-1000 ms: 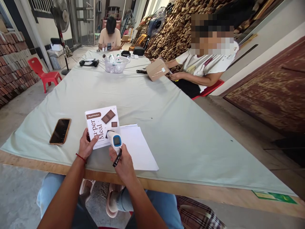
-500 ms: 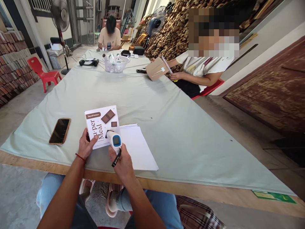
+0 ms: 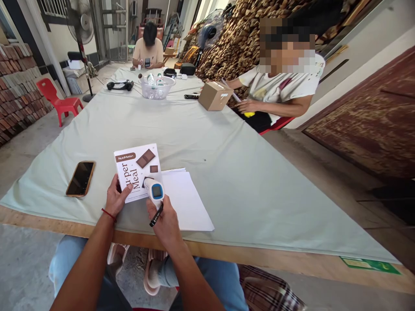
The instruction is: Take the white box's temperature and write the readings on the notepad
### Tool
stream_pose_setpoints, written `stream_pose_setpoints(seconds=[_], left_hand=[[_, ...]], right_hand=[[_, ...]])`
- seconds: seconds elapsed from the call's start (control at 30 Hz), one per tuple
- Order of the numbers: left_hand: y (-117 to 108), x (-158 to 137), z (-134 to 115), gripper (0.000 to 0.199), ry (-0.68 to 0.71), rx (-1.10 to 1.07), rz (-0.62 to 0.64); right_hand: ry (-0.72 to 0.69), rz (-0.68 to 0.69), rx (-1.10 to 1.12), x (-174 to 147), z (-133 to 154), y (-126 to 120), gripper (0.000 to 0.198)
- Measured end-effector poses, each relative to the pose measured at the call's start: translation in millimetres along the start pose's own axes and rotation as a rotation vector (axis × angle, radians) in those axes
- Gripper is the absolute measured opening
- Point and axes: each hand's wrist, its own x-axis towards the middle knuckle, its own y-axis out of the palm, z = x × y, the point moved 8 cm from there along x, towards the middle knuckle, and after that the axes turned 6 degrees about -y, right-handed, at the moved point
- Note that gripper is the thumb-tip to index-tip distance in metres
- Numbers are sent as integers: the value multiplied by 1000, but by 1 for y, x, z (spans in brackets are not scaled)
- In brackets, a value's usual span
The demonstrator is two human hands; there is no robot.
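Note:
My left hand [image 3: 117, 196] is closed on the lower left edge of a white box [image 3: 134, 166] printed "NutriMotion" with brown chocolate pieces, thumb across its front. In my right hand [image 3: 166, 218] is a white infrared thermometer [image 3: 154, 188] with a blue-rimmed screen, its head close in front of the box's lower right part. Whether the two touch I cannot tell. A black marker-like stick [image 3: 157, 215] is also pinched in the right hand. White paper sheets [image 3: 188, 203] lie beside the box, partly under my right hand.
A phone [image 3: 81, 178] lies on the cloth-covered table [image 3: 259, 194] at the left. Farther back are a clear basin [image 3: 158, 91] of bottles and a black headset-like item [image 3: 119, 85]. At the right a seated person handles a cardboard box [image 3: 215, 96]; another person [image 3: 148, 49] sits at the far end.
My hands, the white box and the thermometer hold nearly the same pose. Across the table, the cardboard box has been tipped from a tilt to standing level on the table.

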Motion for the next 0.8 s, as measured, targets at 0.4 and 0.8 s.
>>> stream_pose_setpoints(seconds=[0.4, 0.8], left_hand=[[-3, 2, -2, 62, 19, 18, 6], [-14, 5, 1, 76, -44, 61, -81]], right_hand=[[0, -15, 173, 3, 1, -6, 31], [-236, -396, 165, -26, 29, -124, 36]])
